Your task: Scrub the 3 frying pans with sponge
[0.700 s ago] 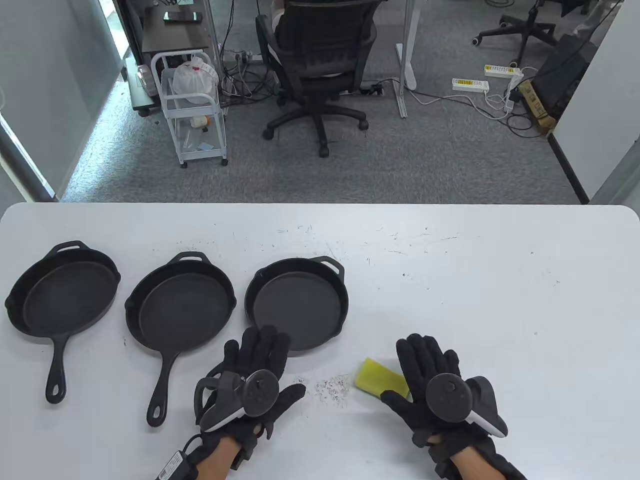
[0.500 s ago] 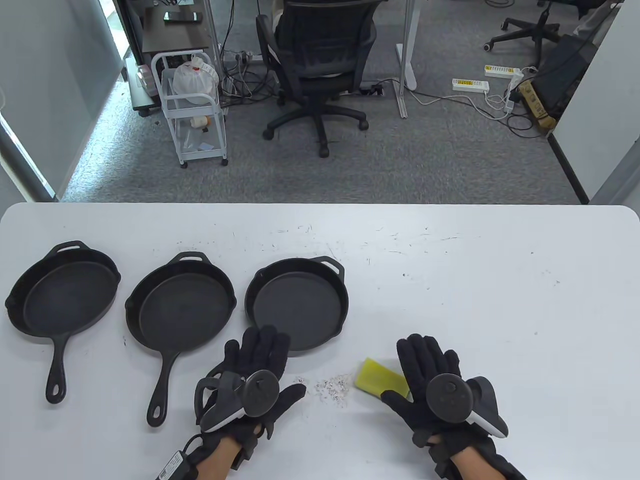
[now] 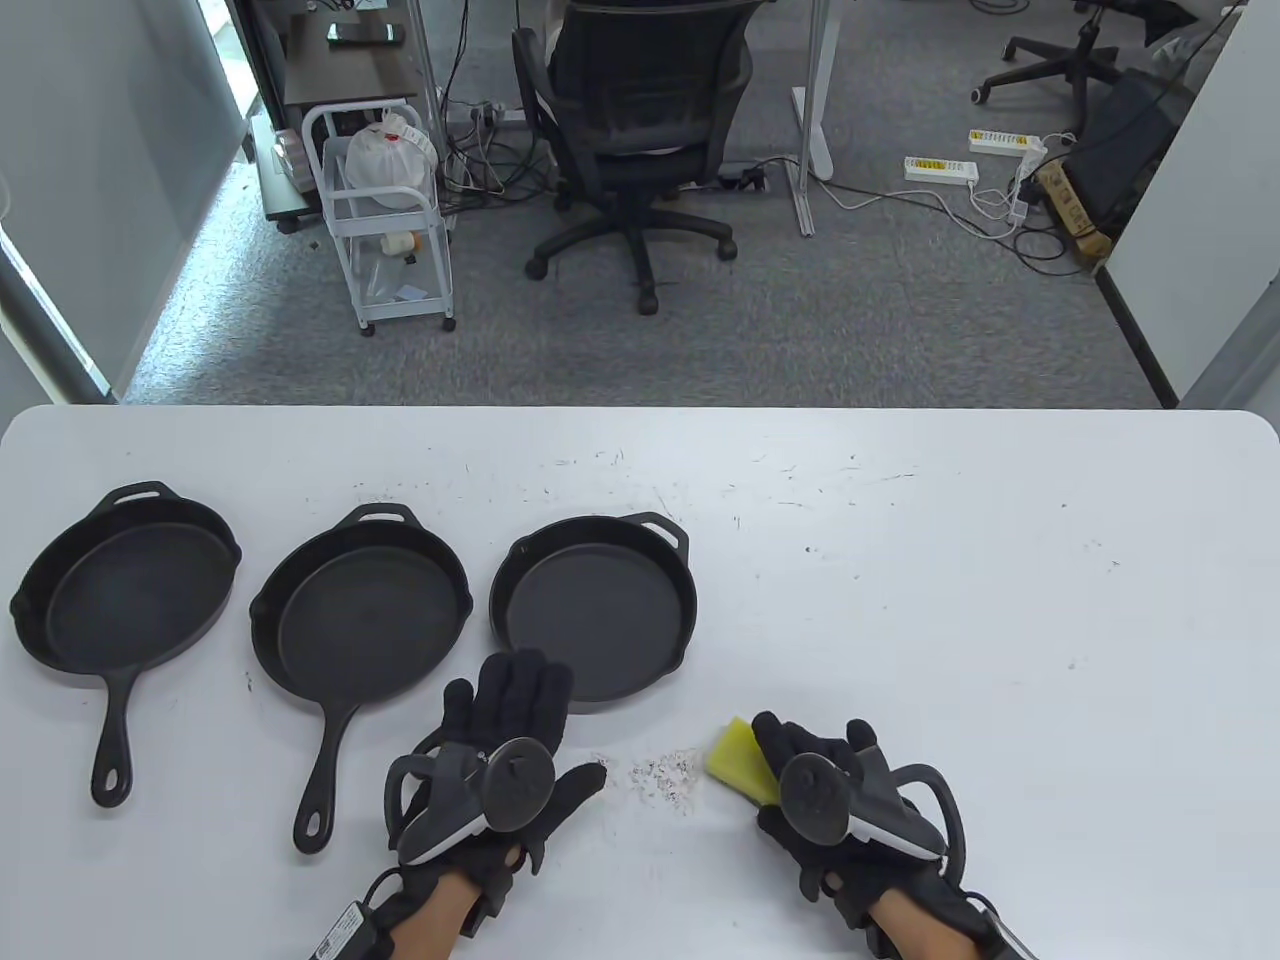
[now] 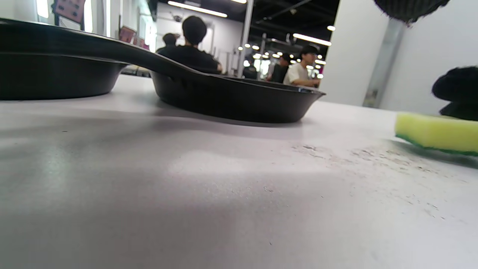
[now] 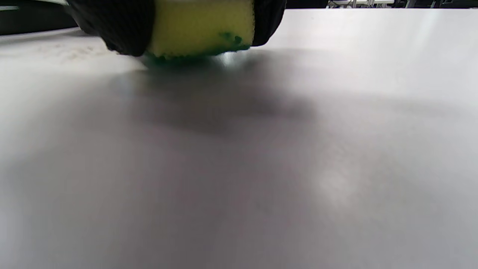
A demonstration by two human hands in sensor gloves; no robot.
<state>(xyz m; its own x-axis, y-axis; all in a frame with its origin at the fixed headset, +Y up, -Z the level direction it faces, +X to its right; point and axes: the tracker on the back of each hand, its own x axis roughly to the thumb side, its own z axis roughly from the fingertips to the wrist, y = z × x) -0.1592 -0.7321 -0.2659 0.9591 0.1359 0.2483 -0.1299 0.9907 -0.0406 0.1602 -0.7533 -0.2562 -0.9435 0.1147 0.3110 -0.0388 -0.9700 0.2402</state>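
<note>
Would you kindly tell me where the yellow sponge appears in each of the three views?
Table view: sponge bottom centre-right, under the right hand.
Left wrist view: sponge at the right edge.
Right wrist view: sponge top centre-left, between gloved fingers.
Shared landmark: crumbs beside it.

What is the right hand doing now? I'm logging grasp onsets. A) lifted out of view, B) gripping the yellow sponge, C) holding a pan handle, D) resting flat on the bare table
B: the right hand has its fingers curled round both sides of the yellow sponge, which sits on the table.
</note>
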